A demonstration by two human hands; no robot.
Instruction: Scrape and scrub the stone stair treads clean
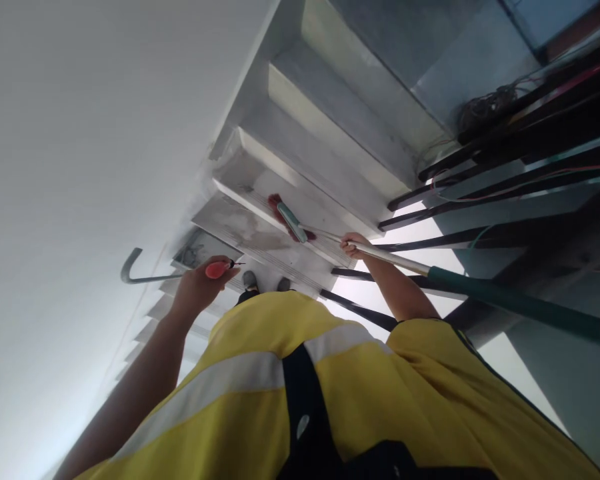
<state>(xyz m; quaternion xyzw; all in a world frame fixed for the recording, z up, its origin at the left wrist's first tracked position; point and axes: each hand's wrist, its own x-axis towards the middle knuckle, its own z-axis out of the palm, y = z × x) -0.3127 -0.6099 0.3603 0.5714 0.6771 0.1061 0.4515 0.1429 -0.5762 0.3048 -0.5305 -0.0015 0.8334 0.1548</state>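
My right hand point(356, 245) is closed round the pale pole of a broom. The broom's green head point(291, 221) with dark red bristles rests on a stair step point(260, 223), and its dark green grip end point(520, 300) points off to the right. My left hand point(200, 288) is closed and held out above the lower steps. From it sticks a red-handled tool point(217, 269) with a black collar and a thin tip, possibly a screwdriver. A grey hooked bar point(133, 267) runs out of the same hand toward the wall; the fingers partly hide both.
A flight of pale stairs point(330, 100) climbs away, with a white wall point(80, 133) along the left. Dark railing bars point(430, 237) line the right side. Tangled cables point(487, 107) lie at the upper right. My shoes point(250, 280) stand on a lower step.
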